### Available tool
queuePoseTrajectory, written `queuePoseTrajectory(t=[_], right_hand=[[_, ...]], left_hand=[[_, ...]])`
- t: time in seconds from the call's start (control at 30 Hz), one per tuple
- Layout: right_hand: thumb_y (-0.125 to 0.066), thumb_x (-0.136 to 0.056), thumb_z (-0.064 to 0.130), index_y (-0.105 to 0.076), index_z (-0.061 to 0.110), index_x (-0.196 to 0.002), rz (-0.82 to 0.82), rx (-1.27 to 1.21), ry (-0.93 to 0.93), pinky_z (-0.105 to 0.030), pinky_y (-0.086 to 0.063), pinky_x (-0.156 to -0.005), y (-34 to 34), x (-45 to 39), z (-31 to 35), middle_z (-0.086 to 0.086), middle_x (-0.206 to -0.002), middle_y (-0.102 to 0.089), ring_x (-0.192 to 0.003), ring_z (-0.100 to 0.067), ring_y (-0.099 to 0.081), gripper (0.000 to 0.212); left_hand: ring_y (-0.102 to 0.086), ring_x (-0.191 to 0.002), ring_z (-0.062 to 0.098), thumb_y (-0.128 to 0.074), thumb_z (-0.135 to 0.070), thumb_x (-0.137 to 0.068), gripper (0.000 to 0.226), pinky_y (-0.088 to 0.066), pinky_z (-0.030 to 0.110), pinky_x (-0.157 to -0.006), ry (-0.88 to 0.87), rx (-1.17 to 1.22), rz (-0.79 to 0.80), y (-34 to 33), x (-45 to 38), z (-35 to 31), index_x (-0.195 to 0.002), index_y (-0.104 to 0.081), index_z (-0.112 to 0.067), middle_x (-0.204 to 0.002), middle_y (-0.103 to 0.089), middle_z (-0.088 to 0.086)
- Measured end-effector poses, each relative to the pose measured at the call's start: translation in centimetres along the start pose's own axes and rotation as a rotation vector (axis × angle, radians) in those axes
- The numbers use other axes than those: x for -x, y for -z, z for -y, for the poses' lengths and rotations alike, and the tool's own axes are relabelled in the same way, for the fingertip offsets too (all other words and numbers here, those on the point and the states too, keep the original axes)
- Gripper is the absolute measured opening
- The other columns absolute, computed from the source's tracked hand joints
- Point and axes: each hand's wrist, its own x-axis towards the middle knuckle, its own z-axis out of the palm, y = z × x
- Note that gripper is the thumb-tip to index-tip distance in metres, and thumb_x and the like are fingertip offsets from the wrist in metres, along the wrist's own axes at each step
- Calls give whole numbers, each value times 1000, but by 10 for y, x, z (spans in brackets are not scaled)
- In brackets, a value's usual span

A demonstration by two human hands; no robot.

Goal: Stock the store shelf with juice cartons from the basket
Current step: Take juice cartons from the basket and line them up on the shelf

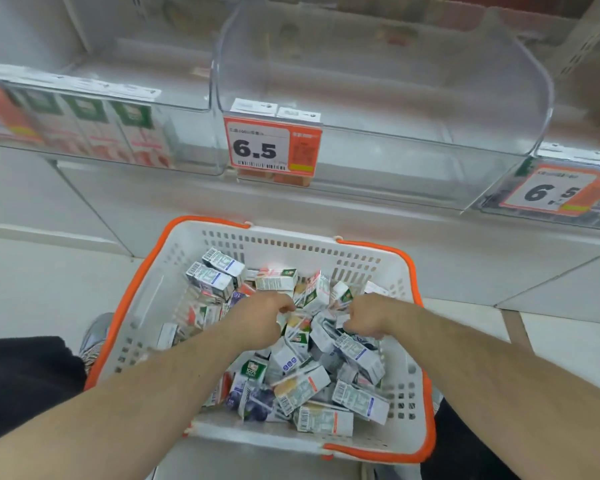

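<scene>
The basket (378, 441) of cartons (302, 386) sits on the floor (32, 278) below the shelf (378, 140), where two cartons (274, 112) stand behind a price tag (272, 147).

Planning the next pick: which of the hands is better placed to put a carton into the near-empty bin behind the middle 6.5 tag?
Probably left. Both the left hand and right hand are in the basket among cartons; the left sits more directly below the price tag.

Cartons (293, 355) lie heaped in the basket (146, 306) (on the floor); the shelf bin (395, 161) stands behind it.
</scene>
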Motion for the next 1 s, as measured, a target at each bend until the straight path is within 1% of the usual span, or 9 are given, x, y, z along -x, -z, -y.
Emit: queuePoseTrajectory(t=[0.13,0.27,0.37,0.53,0.7,0.77,0.83,0.9,1.0], right_hand=[[-56,-92,41,-48,16,-70,176,-7,-67,-27,-34,-51,-21,-7,-2,-3,-71,-49,-57,-17,-44,35],[-71,-80,51,-54,9,-115,247,-42,-57,-30,-43,-63,-34,-12,2,-3,-97,-58,-83,-21,-58,57],[-77,-80,38,-41,8,-128,223,-6,-61,-32,-46,-64,-45,-13,4,-1,-93,-54,-89,-22,-59,67],[-63,-87,15,-39,9,-130,183,-45,-77,-32,-46,-62,-55,-14,-2,-4,-95,-52,-92,-22,-59,49],[-58,-88,11,-38,10,-141,169,-186,-84,-25,-40,-56,-53,-10,-12,-6,-115,-56,-90,-19,-56,57],[-64,-86,14,-41,12,-142,155,-281,-62,-24,-41,-65,-44,-7,-14,-8,-131,-52,-99,-20,-53,60],[-68,-85,15,-56,14,-115,140,-402,-29,-27,-40,-70,-32,-3,-16,-4,-113,-54,-93,-18,-52,33],[-68,-83,11,-53,15,-88,119,-588,-22,-29,-36,-63,-19,4,-17,-2,-91,-51,-75,-16,-47,17],[-68,-75,6,-59,7,-100,107,-875,-50,-35,-39,-67,-1,16,-15,-12,-92,-55,-78,-24,-53,27]], left_hand=[[-44,-131,19,-51,8,-83,63,-43,39,-103,-102,-150,233,-26,-8,7,-134,-54,-28,-144,-47,-3],[-45,-127,18,-54,9,-77,68,-46,43,-99,-131,-154,351,-41,-17,14,-133,-55,-30,-140,-48,-5],[-52,-119,18,-53,11,-76,68,-49,43,-95,-129,-93,414,-42,-23,21,-130,-57,-31,-136,-48,-5],[-51,-109,15,-66,-1,-80,62,-46,28,-88,-126,-72,493,-41,-21,19,-134,-51,-28,-138,-35,-9],[-50,-108,13,-77,-8,-74,57,-48,26,-89,-51,30,408,-49,-16,16,-124,-58,-29,-126,-42,-8],[-57,-103,14,-81,-15,-75,48,-51,30,-88,25,170,357,-45,-14,19,-117,-62,-26,-116,-50,-9],[-61,-100,17,-80,-18,-78,38,-51,28,-84,102,361,286,-35,-12,22,-112,-64,-24,-112,-58,-9],[-64,-98,18,-78,-18,-81,30,-53,31,-83,171,540,210,-23,-12,25,-108,-65,-23,-111,-63,-5],[-62,-97,21,-73,-24,-86,23,-51,36,-88,242,703,108,-3,-10,27,-106,-63,-24,-111,-63,-1]])
